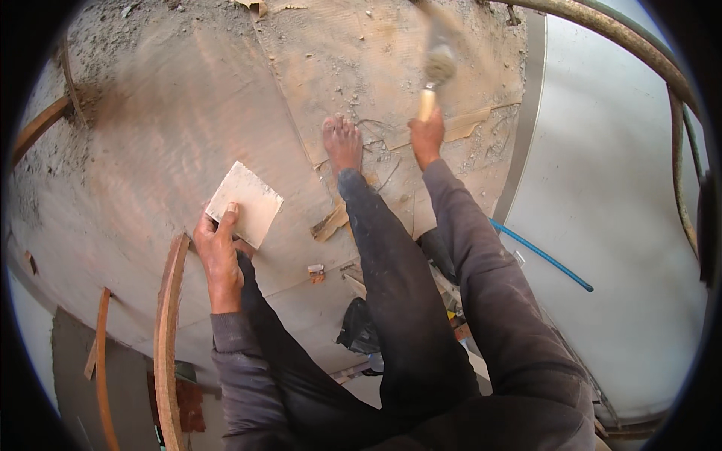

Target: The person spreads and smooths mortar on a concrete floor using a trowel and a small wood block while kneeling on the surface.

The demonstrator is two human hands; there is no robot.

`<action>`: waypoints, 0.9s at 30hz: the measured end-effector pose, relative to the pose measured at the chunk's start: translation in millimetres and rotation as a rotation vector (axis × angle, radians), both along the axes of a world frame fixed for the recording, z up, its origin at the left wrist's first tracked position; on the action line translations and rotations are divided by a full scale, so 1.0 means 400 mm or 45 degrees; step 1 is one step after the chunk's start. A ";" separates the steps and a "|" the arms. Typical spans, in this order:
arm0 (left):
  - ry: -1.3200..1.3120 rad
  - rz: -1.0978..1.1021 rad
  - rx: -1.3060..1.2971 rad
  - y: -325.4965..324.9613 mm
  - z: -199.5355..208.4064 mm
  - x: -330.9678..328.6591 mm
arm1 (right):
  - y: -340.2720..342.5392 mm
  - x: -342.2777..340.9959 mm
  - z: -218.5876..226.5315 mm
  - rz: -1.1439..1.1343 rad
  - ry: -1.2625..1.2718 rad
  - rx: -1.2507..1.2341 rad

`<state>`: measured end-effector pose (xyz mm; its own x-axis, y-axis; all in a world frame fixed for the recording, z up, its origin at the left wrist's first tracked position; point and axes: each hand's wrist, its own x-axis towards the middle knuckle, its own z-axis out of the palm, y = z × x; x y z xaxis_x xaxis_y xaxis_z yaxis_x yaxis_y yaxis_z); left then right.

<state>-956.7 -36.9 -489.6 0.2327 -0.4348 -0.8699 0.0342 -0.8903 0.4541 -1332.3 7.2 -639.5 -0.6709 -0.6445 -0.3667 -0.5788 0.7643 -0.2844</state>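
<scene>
My left hand (219, 252) grips a pale, roughly square tile (245, 204) by its lower left edge, thumb lying across its face. Grains of grit dot the tile. To the right and farther out, my right hand (426, 137) is closed around the light wooden handle of a trowel (428, 103). Motion smears the trowel's blade, which points away from me. A greyish lump of mortar (439, 66) shows where the blade meets the handle. My bare foot (343, 143) stands on the dusty floor covering between the two hands.
Dusty, cardboard-like sheets (188, 113) strewn with grit cover the floor. Wooden bars (171, 331) rise at the lower left, near my left forearm. A blue rod (545, 255) lies at the right by a pale panel (609, 188). Rusty metal pipes (602, 22) cross the upper right.
</scene>
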 end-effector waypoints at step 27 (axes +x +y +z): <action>-0.069 -0.100 0.033 -0.046 0.200 -0.144 | 0.139 -0.236 -0.117 -0.695 -0.067 0.041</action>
<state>-1014.5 -55.2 -409.6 0.2459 -0.4308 -0.8683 -0.0598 -0.9008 0.4300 -1426.7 62.8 -686.2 -0.8849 -0.1961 -0.4225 -0.0815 0.9582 -0.2741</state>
